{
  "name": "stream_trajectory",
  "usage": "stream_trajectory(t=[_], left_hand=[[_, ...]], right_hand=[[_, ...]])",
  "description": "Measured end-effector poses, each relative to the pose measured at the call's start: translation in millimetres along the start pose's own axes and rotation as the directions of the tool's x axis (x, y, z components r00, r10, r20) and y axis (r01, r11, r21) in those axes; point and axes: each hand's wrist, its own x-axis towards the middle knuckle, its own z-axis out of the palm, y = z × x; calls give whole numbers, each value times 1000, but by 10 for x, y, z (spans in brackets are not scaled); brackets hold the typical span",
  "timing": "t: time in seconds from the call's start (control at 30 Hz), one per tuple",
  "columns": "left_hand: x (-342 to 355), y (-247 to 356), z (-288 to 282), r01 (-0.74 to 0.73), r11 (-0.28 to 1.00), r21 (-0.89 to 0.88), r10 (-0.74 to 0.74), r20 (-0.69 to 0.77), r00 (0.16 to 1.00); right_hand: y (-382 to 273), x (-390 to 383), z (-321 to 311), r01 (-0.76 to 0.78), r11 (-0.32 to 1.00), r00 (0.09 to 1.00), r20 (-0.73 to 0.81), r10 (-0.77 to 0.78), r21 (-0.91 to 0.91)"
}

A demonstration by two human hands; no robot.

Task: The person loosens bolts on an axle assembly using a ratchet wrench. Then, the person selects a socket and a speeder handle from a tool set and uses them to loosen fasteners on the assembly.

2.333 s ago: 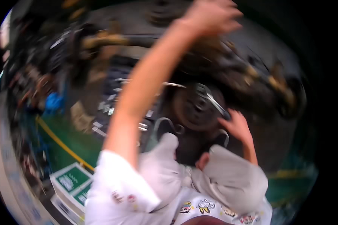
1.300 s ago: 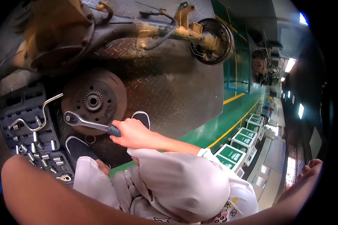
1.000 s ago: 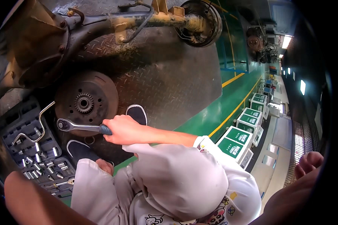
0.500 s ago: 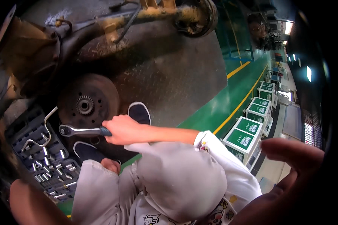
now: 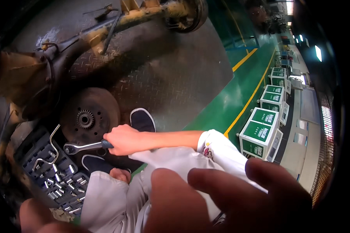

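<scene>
My right hand [image 5: 120, 139] grips the dark handle of a steel ratchet [image 5: 81, 146], whose head lies near the lower edge of a rusty round disc [image 5: 109, 114] with a toothed centre hub [image 5: 85, 119]. Left of these is an open dark socket case [image 5: 33, 149] holding several silver sockets [image 5: 58, 186] and a bent steel bar [image 5: 54, 143]. My left hand [image 5: 229, 194] looms large and shadowed across the bottom, very close to the camera, fingers apart and curved; I see nothing held in it, and it hides part of my lap.
A yellow-and-black axle assembly [image 5: 35, 77] spans the upper left, with a round drum [image 5: 190, 17] at its end. My dark shoes [image 5: 143, 120] rest beside the disc on a steel plate [image 5: 182, 77]. Rightward are a green floor [image 5: 214, 108] with yellow lines and a row of white-and-green boxes [image 5: 260, 130].
From being raised, then at the picture's rim, my left hand has come across the lower view. My right hand still holds the ratchet. The camera view has shifted slightly.
</scene>
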Motion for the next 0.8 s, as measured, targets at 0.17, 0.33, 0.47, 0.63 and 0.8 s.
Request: stream_trajectory(t=[0.17, 0.33, 0.47, 0.63, 0.8], left_hand=[[-110, -117, -167, 88, 996, -6, -88, 3, 996], [-377, -566, -300, 219, 973, 68, -218, -15, 976], [-1043, -1107, 157, 175, 980, 97, -200, 455, 868], [-1844, -1327, 395, 269, 948, 172, -316, 628, 712], [-2103, -1324, 703, 624, 781, 19, -474, 670, 572]], right_hand=[[2, 38, 28, -10, 1000, 999, 39, 9, 26], [-15, 91, 177, 110, 994, 993, -41, -110, 5], [69, -9, 2, 37, 995, 999, -33, -40, -92], [115, 185, -264, 241, 935, 970, 88, -225, -262], [86, 114, -760, 402, 782, 909, 308, -280, -477]])
